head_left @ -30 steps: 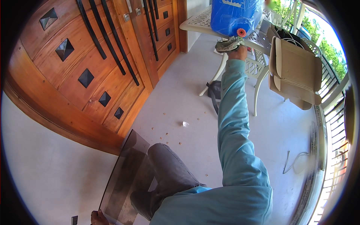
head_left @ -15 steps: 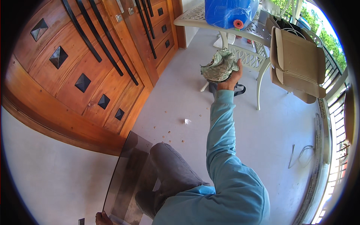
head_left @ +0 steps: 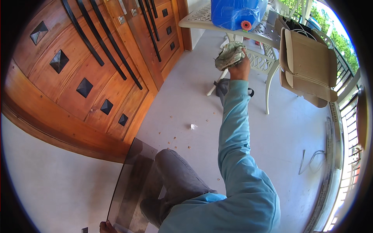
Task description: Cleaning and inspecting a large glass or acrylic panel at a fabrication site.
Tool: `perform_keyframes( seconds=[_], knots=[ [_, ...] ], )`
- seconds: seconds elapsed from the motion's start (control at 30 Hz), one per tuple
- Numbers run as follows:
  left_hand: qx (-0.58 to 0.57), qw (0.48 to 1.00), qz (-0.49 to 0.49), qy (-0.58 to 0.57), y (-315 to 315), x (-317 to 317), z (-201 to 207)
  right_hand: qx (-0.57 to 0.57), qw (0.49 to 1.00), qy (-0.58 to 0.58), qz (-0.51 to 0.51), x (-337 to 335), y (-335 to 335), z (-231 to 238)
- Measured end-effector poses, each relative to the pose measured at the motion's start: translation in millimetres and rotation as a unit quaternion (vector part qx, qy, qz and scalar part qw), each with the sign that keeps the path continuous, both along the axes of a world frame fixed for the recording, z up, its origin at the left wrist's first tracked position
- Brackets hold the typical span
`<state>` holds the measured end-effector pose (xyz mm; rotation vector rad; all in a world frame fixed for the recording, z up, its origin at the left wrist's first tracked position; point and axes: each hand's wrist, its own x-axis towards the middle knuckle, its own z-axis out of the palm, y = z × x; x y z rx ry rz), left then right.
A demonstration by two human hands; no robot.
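"Two hands show; what does each one hold?"

"The right hand has its grip closed round a crumpled camouflage-patterned cloth, out at arm's length before the pale table; the left hand, cut by the lower rim, is at the edge of a tinted see-through panel; how firmly its grip closes I cannot tell."

"How far along does it look?"

"Somewhere in mid-course, I judge; the cloth is in hand and well apart from the panel, and the panel is in place by the left hand; whether any of its surface is finished I cannot tell."

"And room to move?"

"Open floor lies between panel and table, dotted with small crumbs and one white scrap; the panel's far corner comes near the wooden door, and the bent knee is just beside it; past the cloth, the table edge, the blue container and the open cardboard box crowd the reach."
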<state>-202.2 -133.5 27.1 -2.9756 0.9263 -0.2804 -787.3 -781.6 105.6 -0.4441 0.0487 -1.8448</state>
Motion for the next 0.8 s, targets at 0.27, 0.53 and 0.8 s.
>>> perform_keyframes(
  seconds=[0.27, 0.53, 0.8],
  knots=[
    [0.021, 0.996, 0.007, 0.082, 21.4, 17.5, 0.4, -0.005, 0.994, -0.052, -0.094, -22.6, -42.3, 48.5],
    [0.067, 0.997, 0.022, 0.039, -5.0, -8.3, 16.5, -0.055, 0.781, 0.393, -0.482, -9.8, -50.9, 32.6],
    [0.055, 0.994, 0.033, 0.084, -6.7, -13.7, 26.5, -0.073, 0.818, 0.36, -0.442, -11.3, -46.1, 30.2]
  ],
)
